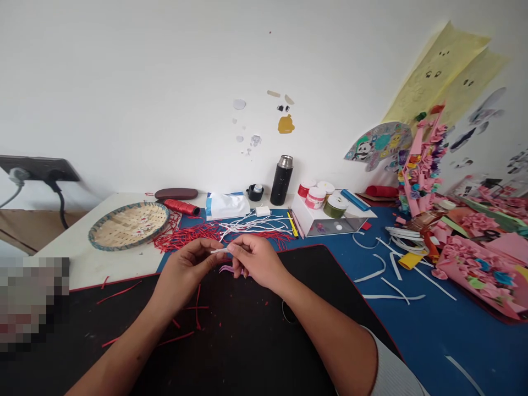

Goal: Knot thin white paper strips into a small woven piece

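Note:
My left hand (196, 258) and my right hand (256, 258) meet above the black mat (247, 341). Between their fingertips is a short thin white cord (220, 251), pinched from both sides. Beneath the right hand's curled fingers show purple tweezers (231, 269) with curved tips pointing left; the fingers seem to keep them against the palm. Just beyond the hands lie a bundle of white cords (256, 224) and a heap of red cords (185, 236). Cut red cord pieces (197, 308) are scattered on the mat below the left hand.
A woven basket (127, 225) and a red thread spool (181, 207) are at left. A black thermos (282, 180) stands by the wall. Jars (335, 207) sit on a white box (301, 217). White paper strips (394, 297) and pink paper flowers (474, 264) spread at right.

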Available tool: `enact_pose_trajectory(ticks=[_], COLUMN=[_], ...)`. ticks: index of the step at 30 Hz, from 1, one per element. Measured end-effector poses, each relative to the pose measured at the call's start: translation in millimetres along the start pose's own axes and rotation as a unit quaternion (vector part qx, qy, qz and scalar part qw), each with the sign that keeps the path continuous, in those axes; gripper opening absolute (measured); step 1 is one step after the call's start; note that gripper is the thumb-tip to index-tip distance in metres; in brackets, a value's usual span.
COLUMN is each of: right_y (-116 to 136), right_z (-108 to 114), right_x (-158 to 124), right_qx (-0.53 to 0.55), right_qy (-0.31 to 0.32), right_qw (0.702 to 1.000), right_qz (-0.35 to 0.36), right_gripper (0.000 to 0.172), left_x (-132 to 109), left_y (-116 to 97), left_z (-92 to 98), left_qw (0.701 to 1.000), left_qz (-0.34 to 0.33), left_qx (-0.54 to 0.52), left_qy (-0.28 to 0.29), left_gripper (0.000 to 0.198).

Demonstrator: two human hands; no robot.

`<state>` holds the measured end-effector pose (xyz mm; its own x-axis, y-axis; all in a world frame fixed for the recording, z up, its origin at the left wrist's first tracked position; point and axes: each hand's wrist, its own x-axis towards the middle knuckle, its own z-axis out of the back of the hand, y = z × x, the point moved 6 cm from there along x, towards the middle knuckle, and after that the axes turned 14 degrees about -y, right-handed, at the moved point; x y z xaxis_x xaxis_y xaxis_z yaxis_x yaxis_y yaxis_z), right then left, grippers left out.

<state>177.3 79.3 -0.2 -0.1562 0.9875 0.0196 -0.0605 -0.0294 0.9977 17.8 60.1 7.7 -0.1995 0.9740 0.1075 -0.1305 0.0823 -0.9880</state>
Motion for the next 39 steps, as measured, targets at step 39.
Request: enact_pose_trajectory(ticks=[39], right_y=[-6.6], right_z=[-2.6], right_x=[2.3], right_qx=[0.017], right_qy=[0.013], right_qw=[1.000], right_qz=[-0.013], right_gripper=[0.018], left_x=[2.8], left_y=[6.9], left_z=[5.5], left_qw=[0.998], left_qz=[0.010], left_qx=[-0.041], left_qy=[-0.045], left_gripper=[0.031])
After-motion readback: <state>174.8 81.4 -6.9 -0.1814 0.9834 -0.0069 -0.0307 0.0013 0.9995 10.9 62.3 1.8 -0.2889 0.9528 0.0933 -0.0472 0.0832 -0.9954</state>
